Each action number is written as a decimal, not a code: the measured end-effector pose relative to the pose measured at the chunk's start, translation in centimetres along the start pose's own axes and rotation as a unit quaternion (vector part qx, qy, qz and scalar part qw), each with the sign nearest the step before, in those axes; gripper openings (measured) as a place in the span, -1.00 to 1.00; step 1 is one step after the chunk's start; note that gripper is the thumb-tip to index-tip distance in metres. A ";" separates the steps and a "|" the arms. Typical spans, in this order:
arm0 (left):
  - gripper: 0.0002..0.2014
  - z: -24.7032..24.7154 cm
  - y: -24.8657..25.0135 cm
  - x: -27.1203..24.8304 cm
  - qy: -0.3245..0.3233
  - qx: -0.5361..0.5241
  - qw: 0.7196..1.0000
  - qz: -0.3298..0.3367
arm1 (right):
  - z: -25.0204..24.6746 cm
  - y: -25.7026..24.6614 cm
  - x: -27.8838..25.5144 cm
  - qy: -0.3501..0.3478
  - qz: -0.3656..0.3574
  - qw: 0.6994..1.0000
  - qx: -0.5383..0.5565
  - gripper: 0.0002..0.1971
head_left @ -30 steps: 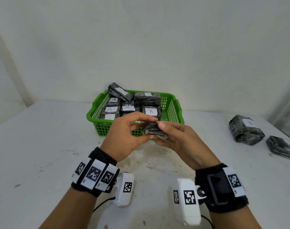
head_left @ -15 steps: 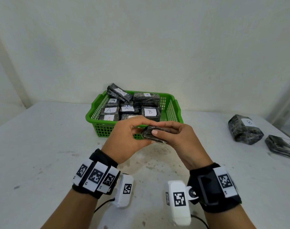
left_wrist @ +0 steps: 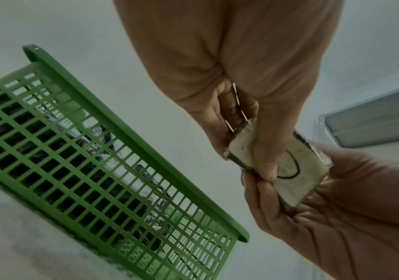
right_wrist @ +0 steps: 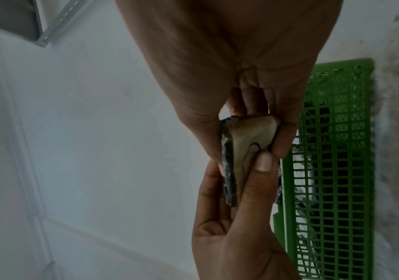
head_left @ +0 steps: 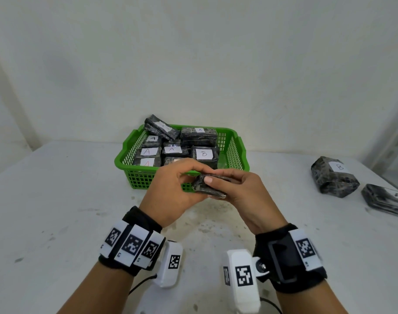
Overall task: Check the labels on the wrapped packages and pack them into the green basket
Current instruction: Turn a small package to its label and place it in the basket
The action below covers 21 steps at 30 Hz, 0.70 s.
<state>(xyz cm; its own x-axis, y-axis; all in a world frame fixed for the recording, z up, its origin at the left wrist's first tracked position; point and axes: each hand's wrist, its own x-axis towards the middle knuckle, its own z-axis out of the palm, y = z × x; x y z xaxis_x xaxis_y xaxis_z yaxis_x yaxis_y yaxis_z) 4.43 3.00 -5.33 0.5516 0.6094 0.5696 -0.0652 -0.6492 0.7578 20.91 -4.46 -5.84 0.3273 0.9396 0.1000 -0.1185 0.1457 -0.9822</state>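
Observation:
Both hands hold one small black wrapped package [head_left: 208, 186] just in front of the green basket [head_left: 235, 147]. My left hand [head_left: 177, 184] pinches its left end, and my right hand [head_left: 236, 189] grips it with the thumb on top. Its white label [left_wrist: 297, 170] faces down and shows in the left wrist view, with a curved black pen stroke partly covered by a finger. The label [right_wrist: 249, 140] also shows in the right wrist view. The basket holds several wrapped packages labelled A and one labelled B [head_left: 203, 153].
On the white table [head_left: 57, 200] at the right lie a bulky wrapped package marked B [head_left: 334, 176] and a flat wrapped package [head_left: 386, 199] near the edge. A white wall stands behind the basket. A grey metal frame [left_wrist: 371, 121] is off to the right.
The hands have turned the package slightly between them and lowered it a little; the right thumb now lies on its top face. The basket and table packages have not moved.

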 end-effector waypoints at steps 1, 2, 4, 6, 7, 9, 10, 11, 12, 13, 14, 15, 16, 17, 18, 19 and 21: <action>-0.60 0.0 0.0 0.0 0.000 -0.001 1.000 0.000 | 0.1 0.1 0.0 0.007 -0.004 1.000 -0.008 -0.69; -0.61 0.0 -0.1 0.0 0.001 -0.003 1.000 0.000 | 0.2 0.1 -0.1 0.010 -0.003 1.000 -0.012 -0.69; -0.62 -0.3 -0.1 0.1 0.010 -0.003 1.000 0.003 | -0.1 -0.1 0.0 0.007 0.009 1.000 -0.004 -0.65; -0.60 -0.6 -0.1 0.1 0.023 0.002 1.000 0.003 | -0.5 -0.3 0.0 -0.002 0.018 1.000 0.013 -0.66; -0.59 -0.7 -0.1 0.1 0.024 0.005 1.000 0.003 | -0.7 -0.4 -0.1 -0.005 0.017 1.000 0.017 -0.68; -0.54 -0.7 0.1 0.1 0.005 0.006 1.000 0.002 | -1.0 -0.5 -0.1 -0.001 0.000 1.000 0.007 -0.70; -0.48 -0.6 0.0 0.1 -0.008 0.001 1.000 -0.005 | -1.2 -0.6 -0.1 0.004 -0.014 1.000 -0.009 -0.67; -0.40 -0.6 0.0 0.0 -0.017 -0.004 1.000 -0.019 | -1.3 -0.7 -0.2 0.008 -0.030 0.999 -0.029 -0.64; -0.34 -0.6 -0.1 0.0 -0.021 -0.011 0.999 -0.035 | -1.5 -0.8 -0.2 0.006 -0.047 0.998 -0.045 -0.61; -0.33 -0.6 -0.2 0.0 -0.021 -0.015 0.999 -0.048 | -1.6 -1.0 -0.3 -0.003 -0.064 0.996 -0.056 -0.58; -0.37 -0.6 -0.3 0.0 -0.017 -0.017 0.998 -0.056 | -1.8 -1.1 -0.4 -0.014 -0.077 0.995 -0.065 -0.55; -0.42 -0.6 -0.5 0.0 -0.012 -0.012 0.998 -0.061 | -1.8 -1.2 -0.5 -0.026 -0.085 0.993 -0.073 -0.51; -0.46 -0.7 -0.5 0.0 -0.004 -0.007 0.998 -0.063 | -1.9 -1.2 -0.4 -0.034 -0.087 0.993 -0.077 -0.46; -0.49 -0.7 -0.5 0.1 0.005 -0.005 0.998 -0.063 | -2.0 -1.1 -0.4 -0.041 -0.080 0.993 -0.077 -0.40; -0.50 -0.7 -0.5 0.1 0.013 -0.008 0.998 -0.060 | -1.9 -1.1 -0.3 -0.047 -0.065 0.994 -0.071 -0.35; -0.50 -0.7 -0.3 0.1 0.017 -0.013 0.998 -0.055 | -1.8 -1.1 -0.3 -0.050 -0.044 0.996 -0.059 -0.34; -0.49 -0.6 0.0 0.1 0.017 -0.015 0.999 -0.034 | -1.4 -1.1 -0.4 -0.051 0.002 0.998 -0.026 -0.41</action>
<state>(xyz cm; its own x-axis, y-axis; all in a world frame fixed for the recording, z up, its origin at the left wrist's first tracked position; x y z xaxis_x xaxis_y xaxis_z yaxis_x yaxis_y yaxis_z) 3.96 3.31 -5.13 0.5267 0.6678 0.5259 -0.0539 -0.5912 0.8047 22.25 -5.44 -5.03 0.2302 0.9670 0.1093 -0.0701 0.1285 -0.9892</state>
